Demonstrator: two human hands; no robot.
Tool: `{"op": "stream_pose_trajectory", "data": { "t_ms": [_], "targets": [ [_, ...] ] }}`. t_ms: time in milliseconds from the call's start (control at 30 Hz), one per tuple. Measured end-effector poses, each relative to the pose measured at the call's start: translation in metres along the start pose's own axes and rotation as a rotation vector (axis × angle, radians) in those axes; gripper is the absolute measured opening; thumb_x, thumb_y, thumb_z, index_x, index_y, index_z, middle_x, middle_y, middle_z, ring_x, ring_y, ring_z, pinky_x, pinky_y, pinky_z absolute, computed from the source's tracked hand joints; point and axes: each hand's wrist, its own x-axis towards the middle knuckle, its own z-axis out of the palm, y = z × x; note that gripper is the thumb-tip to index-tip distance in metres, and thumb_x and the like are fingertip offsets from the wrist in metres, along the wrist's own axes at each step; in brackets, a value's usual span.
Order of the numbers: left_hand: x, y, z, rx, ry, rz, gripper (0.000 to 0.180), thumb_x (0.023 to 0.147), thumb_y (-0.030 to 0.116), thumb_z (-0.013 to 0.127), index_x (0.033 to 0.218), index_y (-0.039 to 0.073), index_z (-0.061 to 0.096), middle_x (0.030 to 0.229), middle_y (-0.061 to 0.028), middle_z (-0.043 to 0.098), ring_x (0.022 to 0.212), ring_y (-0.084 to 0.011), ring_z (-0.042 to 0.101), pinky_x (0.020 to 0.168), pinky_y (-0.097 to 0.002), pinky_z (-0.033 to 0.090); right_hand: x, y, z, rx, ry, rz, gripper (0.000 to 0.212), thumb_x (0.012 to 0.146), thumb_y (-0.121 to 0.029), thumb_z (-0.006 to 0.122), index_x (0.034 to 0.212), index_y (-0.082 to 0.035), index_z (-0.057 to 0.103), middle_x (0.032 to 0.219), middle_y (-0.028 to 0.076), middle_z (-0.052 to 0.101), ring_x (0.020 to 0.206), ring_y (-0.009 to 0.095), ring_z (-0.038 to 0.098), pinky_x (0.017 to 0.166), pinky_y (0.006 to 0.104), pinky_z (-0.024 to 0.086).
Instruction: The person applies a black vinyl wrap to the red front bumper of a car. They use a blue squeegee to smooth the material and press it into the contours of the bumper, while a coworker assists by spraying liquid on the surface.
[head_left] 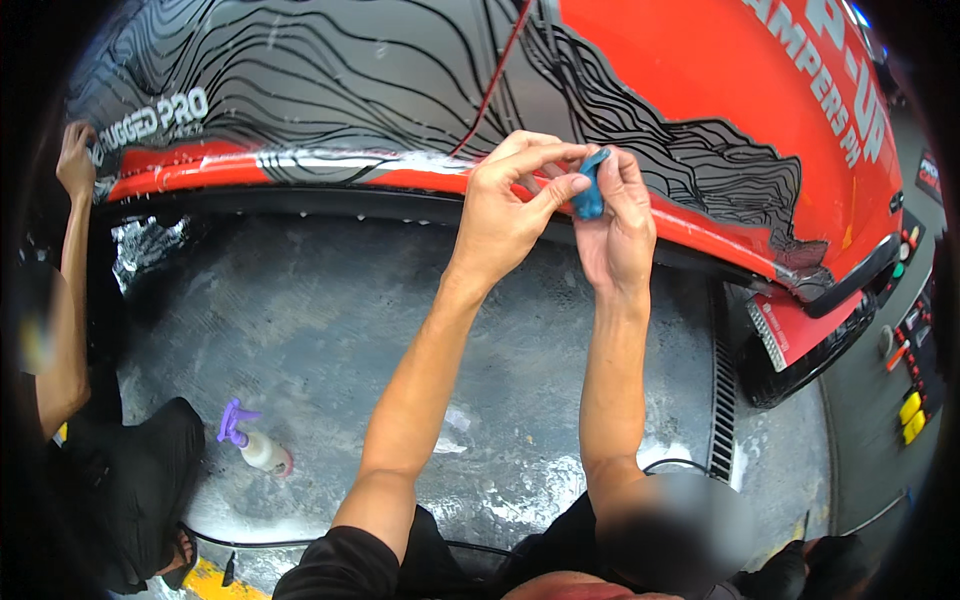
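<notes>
A soft-looking lump of blue clay (590, 190) is between my two hands, in front of the vehicle's lower side. My left hand (508, 200) pinches it from the left, with thumb and forefinger against it. From the right, my right hand (620, 215) grips the same lump, palm partly turned up and fingers curled. Just behind my hands runs the red lower edge (410, 178) of the vehicle, with whitish wet streaks on it. Above that is a grey body panel (370, 90) with black wavy lines.
At the left, a co-worker's hand (76, 165) touches the vehicle. A spray bottle (262, 450) with a purple trigger stands on the wet grey floor (330, 330). A floor grate (722, 390) and a tyre (815, 350) lie to the right. A dark hose (270, 544) crosses the floor nearby.
</notes>
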Motion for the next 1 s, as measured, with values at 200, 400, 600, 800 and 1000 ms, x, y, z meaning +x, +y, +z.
{"op": "stream_pose_trajectory", "data": {
  "t_ms": [200, 400, 600, 800, 1000],
  "targets": [
    [-0.001, -0.002, 0.014, -0.064, -0.097, -0.017, 0.035, 0.092, 0.004, 0.083, 0.128, 0.005, 0.080, 0.113, -0.0058, 0.068, 0.093, -0.0110, 0.064, 0.073, -0.0269, 0.059, -0.003, -0.003, -0.029, 0.188, -0.063, 0.184, 0.019, 0.112, -0.023, 0.066, 0.123, -0.008, 0.062, 0.112, 0.006, 0.069, 0.102, 0.014, 0.067, 0.090, 0.0330, 0.056],
    [-0.002, -0.006, 0.020, 0.105, -0.194, -0.033, 0.031, 0.091, -0.005, 0.079, 0.121, 0.001, 0.079, 0.112, -0.0061, 0.069, 0.090, -0.0109, 0.064, 0.076, -0.0261, 0.058, -0.009, -0.007, -0.050, 0.088, -0.126, 0.257, 0.019, 0.114, -0.029, 0.063, 0.117, -0.010, 0.060, 0.110, 0.000, 0.066, 0.097, 0.008, 0.064, 0.082, 0.0280, 0.054],
    [-0.009, -0.019, 0.031, 0.073, -0.114, -0.032, 0.020, 0.091, -0.008, 0.079, 0.111, -0.004, 0.079, 0.114, -0.0096, 0.072, 0.101, -0.0143, 0.070, 0.086, -0.0281, 0.060, -0.011, -0.009, -0.048, 0.022, -0.112, 0.155, 0.027, 0.112, -0.035, 0.066, 0.114, -0.008, 0.063, 0.107, -0.001, 0.065, 0.102, 0.006, 0.061, 0.088, 0.0260, 0.051],
    [-0.012, -0.026, 0.027, 0.047, -0.031, -0.126, 0.010, 0.095, 0.000, 0.081, 0.104, -0.003, 0.077, 0.101, -0.0043, 0.074, 0.084, -0.0083, 0.067, 0.071, -0.0227, 0.055, -0.015, -0.022, -0.047, -0.250, -0.243, 0.137, 0.067, 0.078, -0.004, 0.093, 0.133, -0.007, 0.055, 0.121, 0.003, 0.057, 0.110, 0.012, 0.060, 0.098, 0.0288, 0.051],
    [-0.006, -0.030, 0.016, -0.178, -0.125, -0.269, 0.019, 0.101, 0.014, 0.081, 0.110, 0.001, 0.073, 0.096, -0.0015, 0.074, 0.078, -0.0059, 0.064, 0.069, -0.0215, 0.053, -0.013, -0.008, -0.049, -0.335, -0.268, 0.061, 0.067, 0.080, -0.003, 0.090, 0.134, -0.008, 0.051, 0.128, 0.005, 0.052, 0.117, 0.015, 0.057, 0.101, 0.0308, 0.051]
  ]
}}
